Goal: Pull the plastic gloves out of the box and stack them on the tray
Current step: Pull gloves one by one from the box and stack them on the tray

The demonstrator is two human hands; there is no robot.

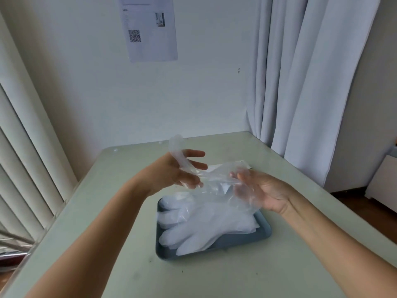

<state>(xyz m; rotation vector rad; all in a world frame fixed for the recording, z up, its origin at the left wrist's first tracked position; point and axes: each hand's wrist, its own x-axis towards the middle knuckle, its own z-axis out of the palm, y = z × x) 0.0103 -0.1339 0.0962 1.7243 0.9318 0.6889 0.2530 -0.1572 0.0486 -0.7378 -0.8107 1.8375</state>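
A grey tray [242, 240] sits on the table [214, 280] at lower centre, carrying stacked gloves [204, 224]. Above it a clear glove [214, 179] stretches between both hands: the left hand [178, 173] has its grip pinched on one end, while the right hand [264, 192] lies under the film (its grip I cannot tell). Farther back, a paper [150, 29] hangs on the wall, upper centre.

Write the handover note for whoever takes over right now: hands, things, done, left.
Left hand: pinches one glove, held above the tray.
Right hand: under the glove's other end; grip hidden by the film.
Done: a stack of gloves lies on the tray.
Left: lay this glove on the stack. The box is not clearly in view.
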